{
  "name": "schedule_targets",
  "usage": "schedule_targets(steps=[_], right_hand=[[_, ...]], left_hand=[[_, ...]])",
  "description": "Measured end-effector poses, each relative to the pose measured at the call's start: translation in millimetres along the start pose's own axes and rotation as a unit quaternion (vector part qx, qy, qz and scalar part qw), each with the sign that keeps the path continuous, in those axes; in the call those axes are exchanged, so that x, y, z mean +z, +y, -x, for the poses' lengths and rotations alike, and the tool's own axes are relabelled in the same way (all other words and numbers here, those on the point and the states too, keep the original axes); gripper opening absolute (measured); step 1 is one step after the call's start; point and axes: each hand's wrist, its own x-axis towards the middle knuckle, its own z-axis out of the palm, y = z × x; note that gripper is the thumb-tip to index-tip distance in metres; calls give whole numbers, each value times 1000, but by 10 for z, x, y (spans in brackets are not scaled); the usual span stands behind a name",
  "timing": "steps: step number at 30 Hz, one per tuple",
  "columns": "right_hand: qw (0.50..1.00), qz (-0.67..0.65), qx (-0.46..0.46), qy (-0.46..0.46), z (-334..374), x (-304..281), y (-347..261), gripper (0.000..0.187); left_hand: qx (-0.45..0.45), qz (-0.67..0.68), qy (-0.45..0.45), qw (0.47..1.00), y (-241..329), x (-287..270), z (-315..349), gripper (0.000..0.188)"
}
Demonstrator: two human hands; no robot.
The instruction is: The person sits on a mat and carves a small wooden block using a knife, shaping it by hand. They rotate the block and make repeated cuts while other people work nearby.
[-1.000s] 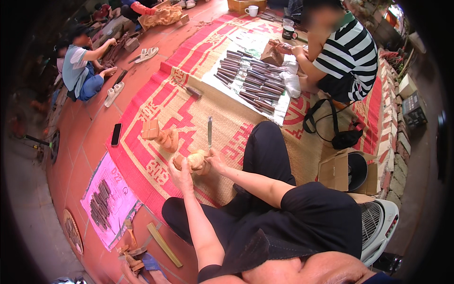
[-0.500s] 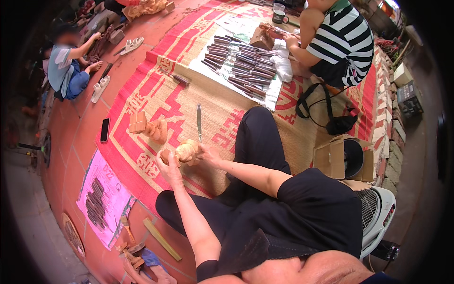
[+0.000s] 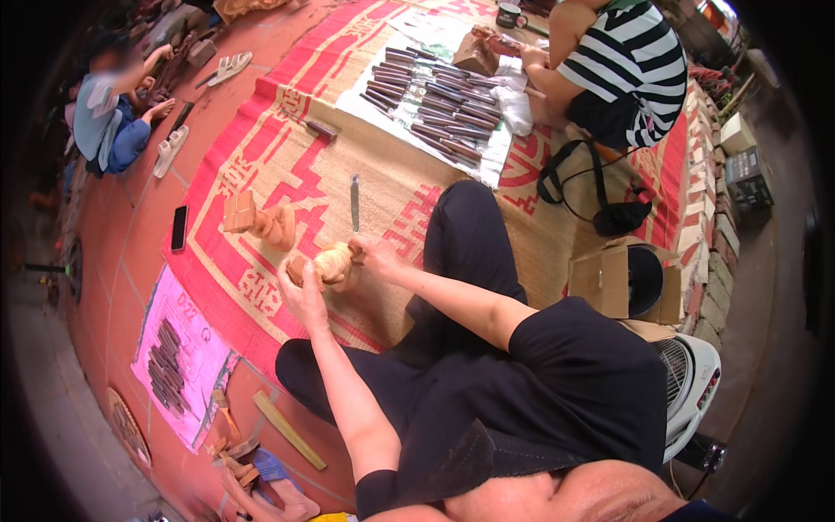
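A pale wood carving (image 3: 333,261) with rounded, twisted shapes and a blocky brown base is between my hands, above the mat. My left hand (image 3: 304,297) is closed round its base end. At the opposite end, the bent fingers of my right hand (image 3: 376,258) close on the carving; their tips are partly hidden. A narrow metal tool (image 3: 355,204), perhaps a file, points away just beyond my right fingers, and I cannot tell whether they touch it. A second carving (image 3: 276,224), with a square block end (image 3: 241,211), lies to the far left of my hands.
Ahead, many dark-handled tools (image 3: 452,109) lie on a white sheet beside a person in stripes (image 3: 622,74). A phone (image 3: 179,228), a pink sheet with tools (image 3: 168,365) and a brush (image 3: 227,416) are left. An open cardboard box (image 3: 600,283) and a fan (image 3: 691,383) stand right.
My view has shifted slightly, so the surroundings sit a little further left and up. My right hand has moved slightly away from me along the carving's end. Both hands stay at the carving.
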Motion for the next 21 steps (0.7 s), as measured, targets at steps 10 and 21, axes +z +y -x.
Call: schedule_targets(steps=[10, 21], right_hand=[[990, 141, 31, 1, -181, -189, 1, 16], [934, 319, -34, 157, -908, -765, 320, 36]], left_hand=[[11, -36, -2, 999, 166, 99, -15, 52], [6, 16, -3, 1000, -68, -14, -90, 52]])
